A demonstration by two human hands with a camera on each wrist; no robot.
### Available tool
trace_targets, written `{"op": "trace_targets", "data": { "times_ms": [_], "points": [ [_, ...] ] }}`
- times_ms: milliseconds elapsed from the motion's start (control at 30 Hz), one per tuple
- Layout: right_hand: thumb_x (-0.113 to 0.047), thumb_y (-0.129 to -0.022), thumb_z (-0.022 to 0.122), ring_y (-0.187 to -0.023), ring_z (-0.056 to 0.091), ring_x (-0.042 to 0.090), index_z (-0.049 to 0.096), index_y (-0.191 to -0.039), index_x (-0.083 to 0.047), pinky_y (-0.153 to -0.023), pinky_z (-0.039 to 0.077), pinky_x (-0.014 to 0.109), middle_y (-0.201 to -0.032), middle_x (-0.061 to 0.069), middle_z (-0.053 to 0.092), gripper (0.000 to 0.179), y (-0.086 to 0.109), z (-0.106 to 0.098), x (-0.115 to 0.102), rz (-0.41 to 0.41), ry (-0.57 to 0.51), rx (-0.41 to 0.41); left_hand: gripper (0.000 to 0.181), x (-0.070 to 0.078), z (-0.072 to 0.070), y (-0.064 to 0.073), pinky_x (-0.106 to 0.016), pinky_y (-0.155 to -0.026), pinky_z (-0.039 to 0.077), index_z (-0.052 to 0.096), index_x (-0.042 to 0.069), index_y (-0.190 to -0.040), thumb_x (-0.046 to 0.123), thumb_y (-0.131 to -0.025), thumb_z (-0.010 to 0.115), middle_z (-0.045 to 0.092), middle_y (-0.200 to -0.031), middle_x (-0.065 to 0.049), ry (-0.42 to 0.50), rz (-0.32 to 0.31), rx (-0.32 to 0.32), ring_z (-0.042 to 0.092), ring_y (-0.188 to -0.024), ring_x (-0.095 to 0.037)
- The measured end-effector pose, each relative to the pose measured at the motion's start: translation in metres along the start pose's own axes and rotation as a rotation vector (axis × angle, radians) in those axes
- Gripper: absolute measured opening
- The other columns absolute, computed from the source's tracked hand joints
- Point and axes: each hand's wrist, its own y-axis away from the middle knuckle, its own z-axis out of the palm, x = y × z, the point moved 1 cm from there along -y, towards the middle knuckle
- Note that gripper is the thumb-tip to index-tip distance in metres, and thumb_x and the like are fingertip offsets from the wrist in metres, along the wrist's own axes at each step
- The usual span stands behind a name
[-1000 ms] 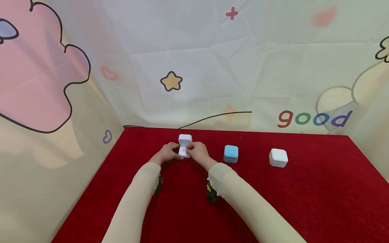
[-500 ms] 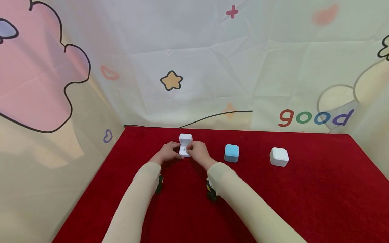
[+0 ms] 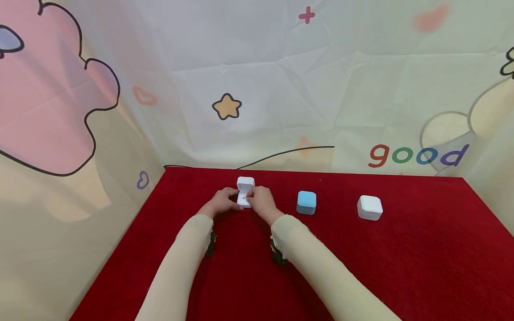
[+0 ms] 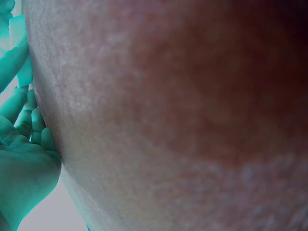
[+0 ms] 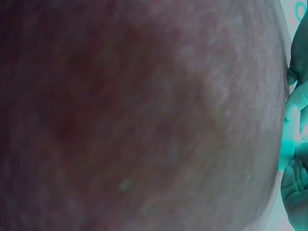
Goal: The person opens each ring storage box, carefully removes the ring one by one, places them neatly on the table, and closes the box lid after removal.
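Note:
A small white ring box (image 3: 246,182) stands on the red cloth with its lid raised, in the head view. My left hand (image 3: 221,201) holds the box's left side, the thumb along its lower front and the fingers farther back. From the right, my right hand (image 3: 263,203) reaches over the box's base with thumb and fingertips together. They pinch at a small shiny ring (image 3: 244,197) in the white insert; most of the ring is too small or covered to make out. Skin fills most of both wrist views, leaving only a strip of fingers and box at the edge.
A closed light-blue ring box (image 3: 307,203) sits to the right of my right hand. Farther right is a closed white ring box (image 3: 370,207). The red cloth (image 3: 241,276) covers the table, and a printed curtain (image 3: 281,98) hangs behind its far edge.
Both hands stay at the open white ring box. My right forearm has shifted slightly to the left, and the view has tilted a little; the other boxes stand where they were.

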Motion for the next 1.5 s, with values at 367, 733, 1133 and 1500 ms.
{"op": "trace_targets", "data": {
  "times_ms": [367, 733, 1133, 1500],
  "points": [
    [-0.007, -0.099, 0.062, -0.095, 0.067, 0.025, 0.077, -0.106, 0.002, -0.088, 0.058, 0.035, -0.107, 0.016, 0.077, 0.018, -0.0042, 0.0, 0.0008, -0.048, 0.109, -0.025, 0.067, 0.0057, -0.001, 0.0037, -0.052, -0.123, 0.036, 0.046, -0.003, -0.151, 0.011, -0.091, 0.073, 0.045, -0.157, -0.023, 0.011, -0.006, -0.005, 0.039, -0.147, -0.038],
    [-0.008, -0.101, 0.062, -0.099, 0.067, 0.026, 0.074, -0.115, 0.001, -0.097, 0.058, 0.038, -0.114, 0.016, 0.075, 0.021, -0.003, 0.0026, 0.0013, -0.071, 0.186, -0.068, 0.068, 0.0034, -0.0006, 0.0028, -0.052, -0.123, 0.036, 0.046, -0.003, -0.151, 0.011, -0.091, 0.073, 0.044, -0.157, -0.024, 0.005, -0.012, -0.005, 0.039, -0.146, -0.039],
    [-0.006, -0.1, 0.062, -0.1, 0.067, 0.027, 0.077, -0.111, 0.001, -0.094, 0.058, 0.038, -0.112, 0.016, 0.077, 0.02, -0.0011, 0.0034, 0.0049, -0.087, 0.114, 0.0, 0.068, 0.0002, -0.0001, 0.0006, -0.051, -0.123, 0.035, 0.046, -0.004, -0.15, 0.012, -0.09, 0.074, 0.044, -0.157, -0.024, -0.002, -0.018, -0.005, 0.039, -0.147, -0.038],
    [-0.005, -0.098, 0.064, -0.095, 0.067, 0.025, 0.079, -0.106, -0.001, -0.086, 0.057, 0.033, -0.108, 0.014, 0.079, 0.018, -0.0034, 0.0044, 0.0084, -0.084, 0.061, 0.041, 0.067, -0.0007, -0.0007, -0.001, -0.051, -0.124, 0.035, 0.047, -0.003, -0.15, 0.012, -0.09, 0.074, 0.046, -0.156, -0.023, 0.012, -0.025, 0.001, 0.04, -0.145, -0.037]
  ]
}}
